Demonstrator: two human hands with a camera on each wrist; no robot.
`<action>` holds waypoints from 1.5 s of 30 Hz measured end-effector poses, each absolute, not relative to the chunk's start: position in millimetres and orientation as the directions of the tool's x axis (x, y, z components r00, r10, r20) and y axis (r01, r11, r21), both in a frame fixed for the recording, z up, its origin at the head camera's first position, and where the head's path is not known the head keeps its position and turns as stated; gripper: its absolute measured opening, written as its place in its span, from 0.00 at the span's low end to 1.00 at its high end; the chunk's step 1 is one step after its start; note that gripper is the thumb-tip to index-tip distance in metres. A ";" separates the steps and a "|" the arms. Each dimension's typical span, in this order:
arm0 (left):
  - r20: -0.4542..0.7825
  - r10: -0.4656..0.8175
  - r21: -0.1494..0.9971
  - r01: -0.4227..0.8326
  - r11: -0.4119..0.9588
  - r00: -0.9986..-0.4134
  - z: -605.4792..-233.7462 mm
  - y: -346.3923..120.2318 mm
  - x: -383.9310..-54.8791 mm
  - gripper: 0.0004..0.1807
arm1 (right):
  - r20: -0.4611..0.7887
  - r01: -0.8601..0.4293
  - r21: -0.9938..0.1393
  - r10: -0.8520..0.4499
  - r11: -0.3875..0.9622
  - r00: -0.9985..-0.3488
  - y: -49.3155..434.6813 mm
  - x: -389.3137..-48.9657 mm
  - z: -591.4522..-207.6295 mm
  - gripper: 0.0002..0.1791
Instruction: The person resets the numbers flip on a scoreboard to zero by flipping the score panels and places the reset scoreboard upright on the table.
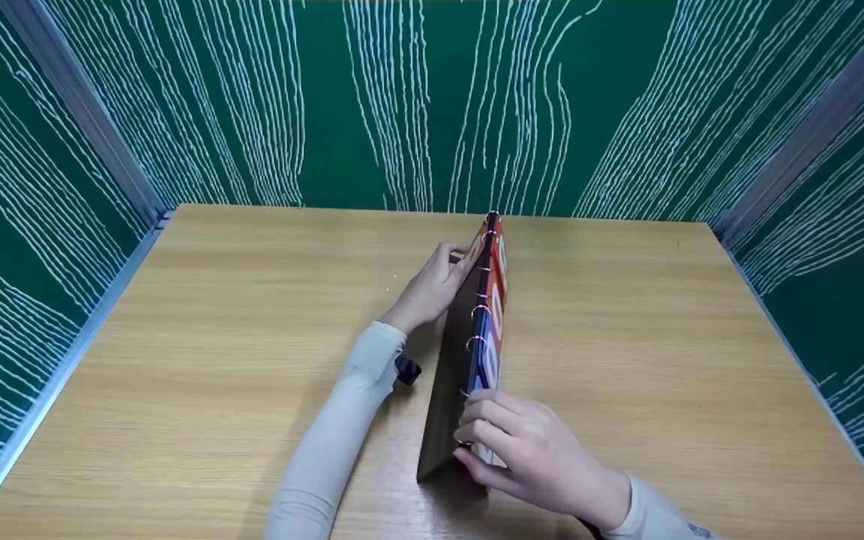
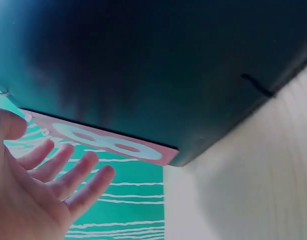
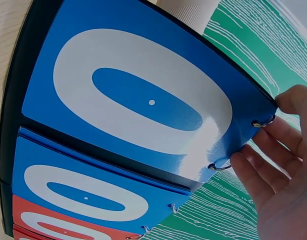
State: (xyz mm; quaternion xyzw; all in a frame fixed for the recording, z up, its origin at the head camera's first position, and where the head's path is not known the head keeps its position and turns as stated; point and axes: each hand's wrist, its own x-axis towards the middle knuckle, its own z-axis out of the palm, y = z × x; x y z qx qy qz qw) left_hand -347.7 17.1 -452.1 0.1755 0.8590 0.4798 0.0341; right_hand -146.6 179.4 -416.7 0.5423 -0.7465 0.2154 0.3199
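Note:
A tabletop flip scoreboard [image 1: 454, 375] stands tent-like on its black folded base, seen nearly edge-on in the head view. Ring-bound number cards run along its top; the right wrist view shows a large blue card with a white 0 [image 3: 68, 65]. My right hand [image 1: 533, 454] pinches the top edge at the near end, fingers beside the rings [image 3: 263, 121]. At the far end is my left hand [image 1: 432, 285], on the board's back side. Its fingers [image 2: 86, 180] are spread and loosely straight beside a red card with a white 8 [image 2: 113, 142] that hangs over the back.
The scoreboard stands on a wooden table [image 1: 214, 337]. Green walls [image 1: 327, 97] with wavy white lines surround the table on the far side and both sides. A dark wrist device [image 1: 407, 370] sits at my left sleeve.

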 end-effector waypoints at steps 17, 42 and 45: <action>0.058 0.273 0.802 0.208 0.561 -0.960 -460.0 9.8 -345.1 0.22 | 0.708 -0.945 0.031 -0.674 0.326 -0.210 181.6 -145.9 -418.2 0.10; -0.002 0.374 0.759 0.242 0.604 -0.927 -472.5 3.6 -352.6 0.33 | 0.712 -0.940 0.017 -0.664 0.340 -0.227 178.4 -146.2 -418.6 0.06; 0.009 0.360 0.744 0.247 0.621 -0.933 -472.0 2.6 -353.7 0.31 | 0.715 -0.940 0.018 -0.662 0.341 -0.227 178.9 -146.1 -419.0 0.06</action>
